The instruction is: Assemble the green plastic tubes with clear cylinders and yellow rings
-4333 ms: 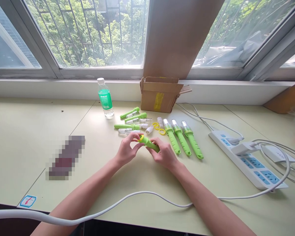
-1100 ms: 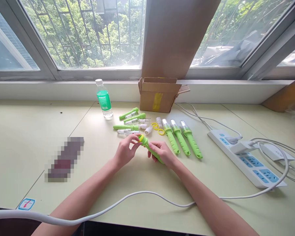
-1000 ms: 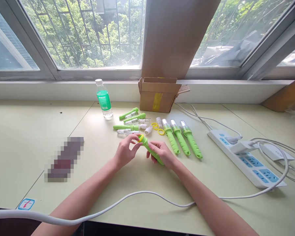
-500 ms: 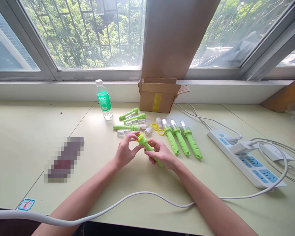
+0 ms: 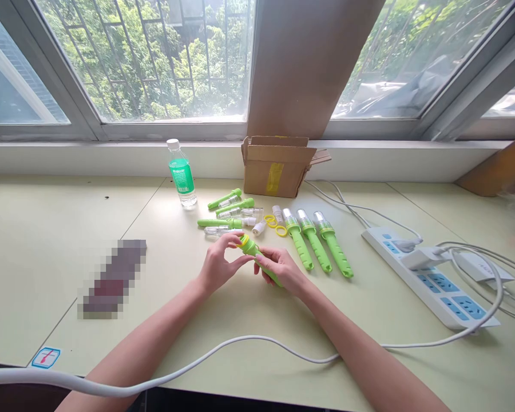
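My right hand (image 5: 284, 268) is wrapped round a green plastic stick handle (image 5: 252, 249), which is tilted with its wide end up and to the left. At that wide end, my left hand (image 5: 220, 256) pinches a yellow ring (image 5: 242, 241); the fingers partly hide how far it sits over the rim. Just right of my hands lie three green sticks with clear caps (image 5: 313, 236). Behind my hands are several loose green handles (image 5: 218, 223) with clear tubes (image 5: 217, 230) and a white-ended piece (image 5: 258, 228). Two loose yellow rings (image 5: 280, 231) rest near them.
A cardboard box (image 5: 278, 169) and a water bottle (image 5: 182, 174) stand at the back. On the right lies a white power strip (image 5: 429, 277) with plugs and cables. A white cable (image 5: 257, 336) runs across the table's front, by my forearms. A blurred dark object (image 5: 114, 277) lies left.
My right hand has shifted slightly up along the green handle, which has turned a little. My left fingers stay at the yellow ring. The other things have not moved.
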`<state>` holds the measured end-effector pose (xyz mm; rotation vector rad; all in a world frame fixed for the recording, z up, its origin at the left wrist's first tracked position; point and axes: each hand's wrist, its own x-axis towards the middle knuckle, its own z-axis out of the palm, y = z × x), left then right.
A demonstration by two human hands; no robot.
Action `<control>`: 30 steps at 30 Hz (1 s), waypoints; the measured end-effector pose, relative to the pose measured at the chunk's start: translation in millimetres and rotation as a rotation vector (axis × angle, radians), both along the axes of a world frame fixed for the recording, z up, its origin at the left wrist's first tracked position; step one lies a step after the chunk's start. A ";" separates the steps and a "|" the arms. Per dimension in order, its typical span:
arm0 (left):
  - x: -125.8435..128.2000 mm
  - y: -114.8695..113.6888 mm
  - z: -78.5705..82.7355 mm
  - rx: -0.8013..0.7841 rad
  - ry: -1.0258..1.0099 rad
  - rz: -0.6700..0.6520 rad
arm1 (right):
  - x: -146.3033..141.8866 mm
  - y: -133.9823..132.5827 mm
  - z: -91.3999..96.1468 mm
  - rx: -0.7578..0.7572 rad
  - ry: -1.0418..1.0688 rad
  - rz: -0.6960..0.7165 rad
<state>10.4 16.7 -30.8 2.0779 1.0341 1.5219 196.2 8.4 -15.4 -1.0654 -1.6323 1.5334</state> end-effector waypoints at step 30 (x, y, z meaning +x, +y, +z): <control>-0.9 1.4 -0.6 0.002 0.045 -0.002 | 8.2 8.5 -3.5 0.044 0.010 0.050</control>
